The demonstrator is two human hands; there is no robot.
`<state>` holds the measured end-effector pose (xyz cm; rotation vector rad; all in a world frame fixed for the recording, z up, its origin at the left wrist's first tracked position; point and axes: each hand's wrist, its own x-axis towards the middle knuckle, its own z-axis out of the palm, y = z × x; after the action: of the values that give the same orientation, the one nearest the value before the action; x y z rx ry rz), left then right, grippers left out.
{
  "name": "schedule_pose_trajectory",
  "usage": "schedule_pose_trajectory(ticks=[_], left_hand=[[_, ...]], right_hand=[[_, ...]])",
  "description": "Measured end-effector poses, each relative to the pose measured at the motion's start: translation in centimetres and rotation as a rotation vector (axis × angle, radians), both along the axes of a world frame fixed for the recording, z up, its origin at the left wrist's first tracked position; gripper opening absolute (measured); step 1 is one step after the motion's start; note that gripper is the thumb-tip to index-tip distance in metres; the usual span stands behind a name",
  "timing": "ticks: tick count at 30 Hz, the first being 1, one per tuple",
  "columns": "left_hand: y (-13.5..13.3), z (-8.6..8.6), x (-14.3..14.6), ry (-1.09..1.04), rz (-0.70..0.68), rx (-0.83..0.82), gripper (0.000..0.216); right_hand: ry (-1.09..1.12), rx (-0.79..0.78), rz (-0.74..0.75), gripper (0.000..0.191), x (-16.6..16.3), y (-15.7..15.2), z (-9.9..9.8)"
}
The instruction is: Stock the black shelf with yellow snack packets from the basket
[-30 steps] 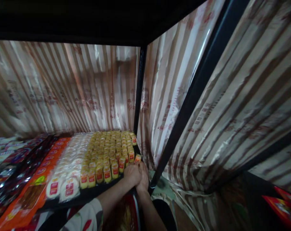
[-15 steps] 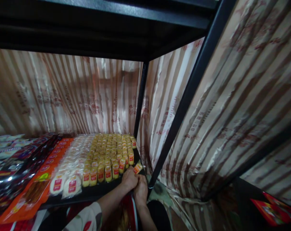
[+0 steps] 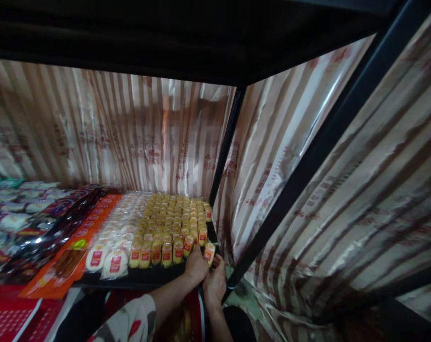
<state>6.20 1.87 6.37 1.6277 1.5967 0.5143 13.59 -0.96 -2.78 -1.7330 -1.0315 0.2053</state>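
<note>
Rows of small yellow wrapped snack cakes [image 3: 166, 251] with red labels stand packed on a black shelf. At the right front of the rows, one wrapped snack cake [image 3: 210, 254] is held upright and slightly tilted, with the curled fingers of my right hand [image 3: 215, 281] on its right side. My left hand [image 3: 197, 267] is close beside it, its fingers pointing up at the front packets; whether they grip anything is hidden. Under my forearms is an open red carton [image 3: 201, 316] with yellowish packets inside, only partly visible.
Left of the cakes lie round white wrapped cakes [image 3: 115, 263], an orange snack packet [image 3: 46, 280] and dark glossy packets [image 3: 55, 228]. A black shelf post [image 3: 294, 180] slants at the right, and an upper shelf [image 3: 130, 42] hangs overhead. Striped sheeting [image 3: 158, 128] covers the back.
The view has swung right and the goods appear shifted. My hands have moved slightly apart, and the held snack cake has turned from slanting to nearly upright.
</note>
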Motion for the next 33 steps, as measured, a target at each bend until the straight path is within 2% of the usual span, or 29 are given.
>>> schedule_pose_trajectory(ticks=[2, 4, 8, 12, 20, 23, 27, 30, 33], left_hand=[[0.4, -0.1, -0.1, 0.010, 0.006, -0.009, 0.050], [0.6, 0.1, -0.3, 0.030, -0.044, 0.007, 0.048], [0.6, 1.2, -0.3, 0.062, -0.169, 0.081, 0.042], [1.3, 2.7, -0.2, 0.039, -0.127, 0.219, 0.050], [7.3, 4.4, 0.2, -0.047, -0.207, 0.258, 0.044], [9.5, 5.3, 0.7, -0.068, -0.261, 0.319, 0.032], [12.1, 6.4, 1.7, -0.060, -0.254, 0.352, 0.018], [13.9, 6.9, 2.3, -0.070, -0.301, 0.407, 0.029], [15.3, 6.8, 2.6, -0.035, -0.404, 0.495, 0.039]], right_hand=[[-0.002, -0.014, 0.011, 0.051, 0.0, 0.2, 0.1], [0.029, 0.004, 0.033, 0.054, 0.0, 0.4, 0.1], [0.137, 0.090, 0.082, 0.047, -0.1, 0.6, 0.4], [0.151, 0.123, 0.055, 0.044, -0.1, 0.9, 2.2], [0.109, 0.167, 0.068, 0.044, 0.8, 3.9, 5.0], [0.101, 0.195, 0.060, 0.046, 1.3, 5.5, 5.6], [0.079, 0.222, 0.054, 0.047, 2.0, 7.7, 6.4], [0.087, 0.232, 0.021, 0.048, 2.5, 9.4, 6.8], [0.074, 0.241, -0.009, 0.048, 2.9, 11.0, 6.8]])
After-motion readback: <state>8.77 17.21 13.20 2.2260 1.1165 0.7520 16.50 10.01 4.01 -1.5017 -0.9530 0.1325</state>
